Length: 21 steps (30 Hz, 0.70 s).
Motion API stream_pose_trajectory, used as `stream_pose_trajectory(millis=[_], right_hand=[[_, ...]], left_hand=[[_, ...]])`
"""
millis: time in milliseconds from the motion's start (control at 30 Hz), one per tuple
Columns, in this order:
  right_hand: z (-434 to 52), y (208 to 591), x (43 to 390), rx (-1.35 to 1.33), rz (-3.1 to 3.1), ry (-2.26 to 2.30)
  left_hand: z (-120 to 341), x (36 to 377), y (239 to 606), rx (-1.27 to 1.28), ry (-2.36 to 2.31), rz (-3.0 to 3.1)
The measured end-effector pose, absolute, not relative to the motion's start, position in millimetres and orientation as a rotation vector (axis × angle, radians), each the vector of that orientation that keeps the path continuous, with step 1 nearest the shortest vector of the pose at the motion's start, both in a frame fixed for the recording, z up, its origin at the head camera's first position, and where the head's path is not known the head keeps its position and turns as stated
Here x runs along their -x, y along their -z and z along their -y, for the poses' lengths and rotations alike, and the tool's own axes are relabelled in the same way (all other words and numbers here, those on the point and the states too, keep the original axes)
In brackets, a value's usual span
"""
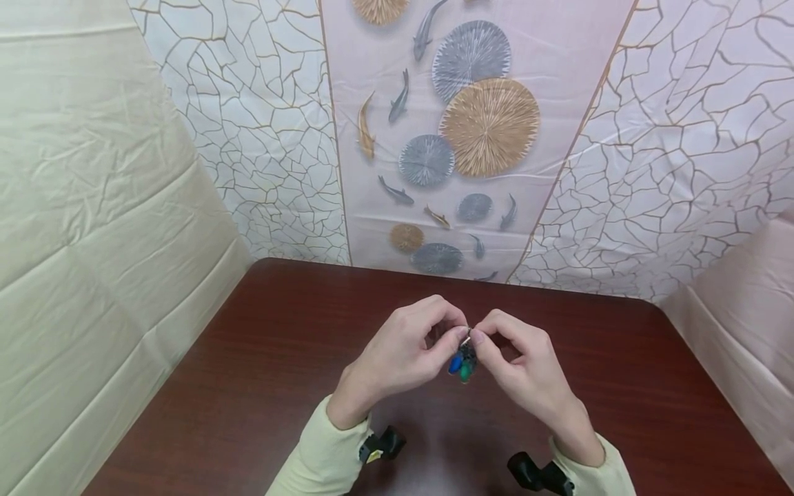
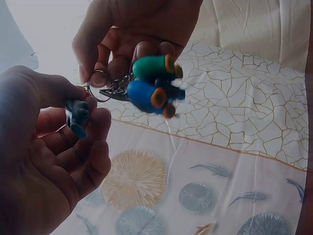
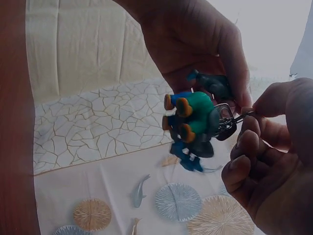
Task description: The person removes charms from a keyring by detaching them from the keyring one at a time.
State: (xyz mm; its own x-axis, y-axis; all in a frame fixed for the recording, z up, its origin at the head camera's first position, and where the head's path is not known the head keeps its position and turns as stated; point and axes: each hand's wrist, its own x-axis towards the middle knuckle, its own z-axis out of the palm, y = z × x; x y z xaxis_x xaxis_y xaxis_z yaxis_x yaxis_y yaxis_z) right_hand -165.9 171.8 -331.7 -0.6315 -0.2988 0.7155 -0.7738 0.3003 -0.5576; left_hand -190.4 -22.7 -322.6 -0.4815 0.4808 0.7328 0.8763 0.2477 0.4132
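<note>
Both hands meet over the table, close together around a metal key ring point(image 2: 100, 101). My right hand point(image 1: 527, 362) pinches the ring between thumb and forefinger. Thumb and fingers of my left hand point(image 1: 397, 348) close at the ring's other side, with a small grey-teal figurine point(image 2: 78, 116) at their tips. From the ring hang short chains bearing several small figurines, among them a green one point(image 2: 149, 67) and a blue one point(image 2: 140, 94), both with orange ends. The figurines dangle below the fingertips in the head view.
A dark reddish-brown table point(image 1: 248, 379) lies under the hands. Patterned cloth point(image 1: 279, 138) with fish and round motifs hangs behind its far edge, and pale cloth point(image 1: 93, 207) stands along the left side. Black wrist cameras point(image 1: 391, 443) sit at both sleeves.
</note>
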Motion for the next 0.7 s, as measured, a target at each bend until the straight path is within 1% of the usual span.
stream_pose_trajectory(millis=[133,367,700], right_hand=[[-171.3,331.0,166.3,-0.951,2.077,-1.308],[-170.2,332.1,168.0,-1.069,1.944,-1.399],[-172.9,331.0,165.8,-0.941,2.123,-1.300]], left_hand=[[23.1,189.9,322.1,1.234,1.166,2.071],[22.7,193.1,323.1,1.193,1.170,2.088],[23.5,191.2,322.8,1.247,1.158,2.083]])
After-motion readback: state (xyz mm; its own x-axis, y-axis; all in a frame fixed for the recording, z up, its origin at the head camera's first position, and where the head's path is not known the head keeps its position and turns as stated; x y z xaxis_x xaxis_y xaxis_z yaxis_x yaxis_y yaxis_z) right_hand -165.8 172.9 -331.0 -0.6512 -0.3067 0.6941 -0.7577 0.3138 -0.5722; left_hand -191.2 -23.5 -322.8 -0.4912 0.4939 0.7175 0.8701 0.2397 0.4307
